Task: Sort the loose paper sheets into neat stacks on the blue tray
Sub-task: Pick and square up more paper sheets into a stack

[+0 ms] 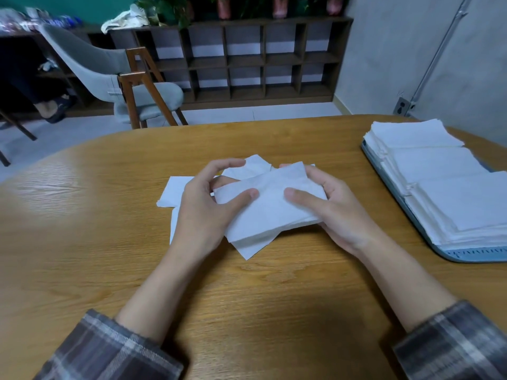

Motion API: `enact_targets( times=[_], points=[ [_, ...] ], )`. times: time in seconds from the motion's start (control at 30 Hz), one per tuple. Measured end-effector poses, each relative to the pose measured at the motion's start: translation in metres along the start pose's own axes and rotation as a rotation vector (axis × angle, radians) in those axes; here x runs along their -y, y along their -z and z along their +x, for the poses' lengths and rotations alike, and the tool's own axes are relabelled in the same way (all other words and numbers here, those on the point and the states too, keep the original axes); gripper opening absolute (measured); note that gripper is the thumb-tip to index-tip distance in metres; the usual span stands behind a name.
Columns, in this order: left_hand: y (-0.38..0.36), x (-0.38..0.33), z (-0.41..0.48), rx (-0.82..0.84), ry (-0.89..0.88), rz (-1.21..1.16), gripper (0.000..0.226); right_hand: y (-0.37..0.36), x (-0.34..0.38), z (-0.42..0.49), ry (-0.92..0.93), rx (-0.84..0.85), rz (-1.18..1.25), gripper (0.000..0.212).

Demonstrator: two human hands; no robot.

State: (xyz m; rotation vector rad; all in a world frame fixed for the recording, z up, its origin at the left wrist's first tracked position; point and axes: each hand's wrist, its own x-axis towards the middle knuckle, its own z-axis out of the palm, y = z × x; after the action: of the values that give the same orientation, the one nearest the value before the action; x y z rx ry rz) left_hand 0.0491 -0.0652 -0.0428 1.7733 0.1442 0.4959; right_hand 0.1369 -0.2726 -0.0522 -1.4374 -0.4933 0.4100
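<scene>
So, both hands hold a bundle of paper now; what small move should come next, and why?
Probably carry the bundle right, onto the stacks on the blue tray: the left hand and right hand grip it at both ends, and the tray lies close.

Wooden table (109, 215): loose sheets (175, 187), blue tray (472, 255)

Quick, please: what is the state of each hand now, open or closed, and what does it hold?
Left hand: closed on the paper bundle, thumb on top.
Right hand: closed on the same paper bundle, thumb on top.
</scene>
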Motion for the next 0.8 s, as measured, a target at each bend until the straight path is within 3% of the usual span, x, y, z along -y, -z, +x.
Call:
enact_targets(
  times=[0.4,0.67,0.73,0.8],
  points=[
    [-0.006,-0.002,-0.003,0.028,0.005,0.013,0.04,-0.005,0.002,-0.002,0.055,0.071,-0.131,0.061],
    [-0.009,0.001,-0.005,-0.132,-0.043,0.226,0.043,-0.003,0.003,-0.001,0.11,0.03,-0.003,0.075],
    [-0.01,-0.007,-0.006,-0.057,0.071,0.105,0.045,0.001,0.005,-0.001,0.1,0.043,0.126,0.075],
    [-0.008,-0.013,-0.007,0.079,0.203,-0.159,0.05,0.001,0.005,0.0,0.088,0.047,0.153,0.076]
  ],
)
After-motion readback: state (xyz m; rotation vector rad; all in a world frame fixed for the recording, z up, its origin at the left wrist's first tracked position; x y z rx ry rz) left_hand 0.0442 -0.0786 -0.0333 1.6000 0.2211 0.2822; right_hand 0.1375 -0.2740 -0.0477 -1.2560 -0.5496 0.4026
